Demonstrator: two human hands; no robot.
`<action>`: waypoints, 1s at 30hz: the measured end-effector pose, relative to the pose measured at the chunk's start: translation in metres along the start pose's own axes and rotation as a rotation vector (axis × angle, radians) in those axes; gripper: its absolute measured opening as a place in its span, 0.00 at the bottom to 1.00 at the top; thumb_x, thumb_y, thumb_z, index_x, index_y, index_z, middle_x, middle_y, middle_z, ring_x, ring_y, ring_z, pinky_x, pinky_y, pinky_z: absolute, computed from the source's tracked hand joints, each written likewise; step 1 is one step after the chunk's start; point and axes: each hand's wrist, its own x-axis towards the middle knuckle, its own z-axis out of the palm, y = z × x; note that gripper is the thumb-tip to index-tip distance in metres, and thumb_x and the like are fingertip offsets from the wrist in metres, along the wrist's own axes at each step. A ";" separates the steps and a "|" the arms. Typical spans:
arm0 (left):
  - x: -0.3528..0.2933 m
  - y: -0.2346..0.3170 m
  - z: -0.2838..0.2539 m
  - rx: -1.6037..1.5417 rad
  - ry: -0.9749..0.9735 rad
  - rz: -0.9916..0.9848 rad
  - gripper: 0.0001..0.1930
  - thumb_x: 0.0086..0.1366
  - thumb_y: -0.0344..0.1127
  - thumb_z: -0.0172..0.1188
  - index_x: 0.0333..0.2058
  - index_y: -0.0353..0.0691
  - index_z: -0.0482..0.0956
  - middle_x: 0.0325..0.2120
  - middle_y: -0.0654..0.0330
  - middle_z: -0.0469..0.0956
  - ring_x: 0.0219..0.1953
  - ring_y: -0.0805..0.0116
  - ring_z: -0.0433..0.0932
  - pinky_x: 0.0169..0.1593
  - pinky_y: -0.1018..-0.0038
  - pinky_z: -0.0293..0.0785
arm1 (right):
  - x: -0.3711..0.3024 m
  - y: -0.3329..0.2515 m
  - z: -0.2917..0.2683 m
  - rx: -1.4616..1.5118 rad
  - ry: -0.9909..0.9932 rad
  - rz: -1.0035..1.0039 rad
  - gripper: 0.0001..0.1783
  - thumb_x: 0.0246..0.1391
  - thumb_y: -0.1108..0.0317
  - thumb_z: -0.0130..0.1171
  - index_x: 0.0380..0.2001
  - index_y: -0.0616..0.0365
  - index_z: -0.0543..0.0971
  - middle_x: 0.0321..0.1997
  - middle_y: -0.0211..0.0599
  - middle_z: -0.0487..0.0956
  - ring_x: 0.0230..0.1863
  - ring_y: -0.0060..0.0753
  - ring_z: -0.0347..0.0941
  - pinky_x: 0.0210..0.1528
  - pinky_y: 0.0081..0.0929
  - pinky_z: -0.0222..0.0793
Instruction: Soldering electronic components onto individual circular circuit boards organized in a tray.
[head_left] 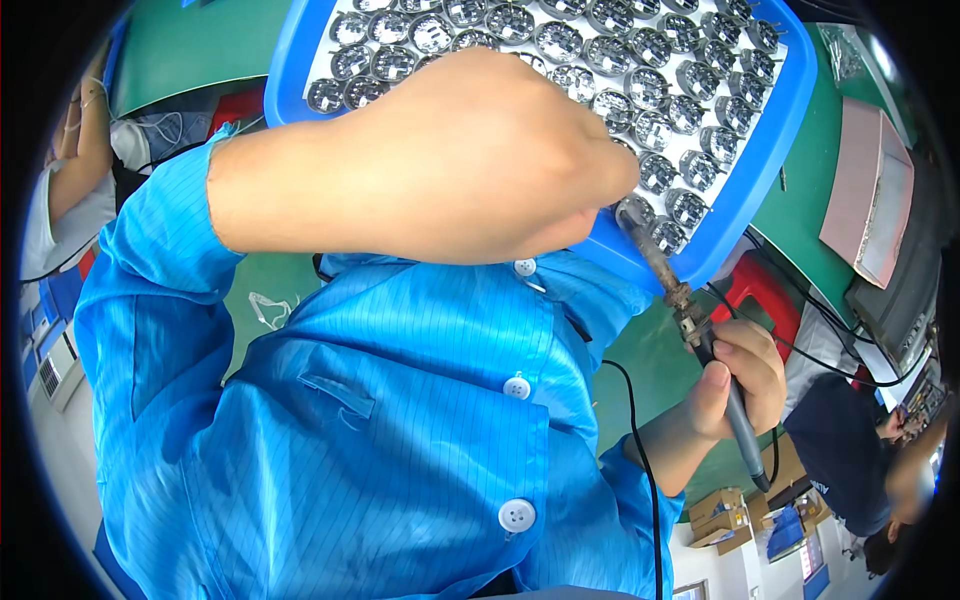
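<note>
Left hand: my left hand (440, 160) was closed on the near edge of the blue tray (770, 150), tilting it over the green desk (200, 50).
Right hand: my right hand (735, 385) was clamped around the soldering iron (690, 310), its tip touching a round part (632, 212) at the tray's near edge.
Progress: rows of round parts filled the tray; I could not tell which were soldered.
</note>
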 end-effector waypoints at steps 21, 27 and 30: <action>0.011 0.008 0.000 -0.078 0.087 0.015 0.08 0.55 0.28 0.68 0.35 0.42 0.83 0.21 0.60 0.78 0.24 0.58 0.80 0.27 0.65 0.77 | -0.009 0.008 -0.026 0.197 0.155 0.076 0.18 0.56 0.60 0.67 0.28 0.66 0.76 0.23 0.49 0.78 0.20 0.40 0.74 0.26 0.34 0.72; 0.019 0.008 0.011 -0.041 -0.006 0.008 0.08 0.56 0.30 0.67 0.35 0.42 0.81 0.22 0.61 0.78 0.25 0.58 0.81 0.27 0.63 0.77 | -0.011 0.013 -0.024 0.062 0.068 0.043 0.15 0.54 0.65 0.66 0.29 0.67 0.76 0.23 0.50 0.79 0.21 0.41 0.75 0.27 0.35 0.73; 0.020 0.005 0.012 -0.028 -0.026 -0.001 0.07 0.56 0.31 0.66 0.34 0.42 0.80 0.22 0.60 0.78 0.25 0.57 0.81 0.27 0.62 0.76 | -0.009 0.013 -0.023 0.055 0.058 0.029 0.15 0.54 0.64 0.67 0.29 0.67 0.76 0.23 0.49 0.79 0.21 0.41 0.75 0.27 0.35 0.74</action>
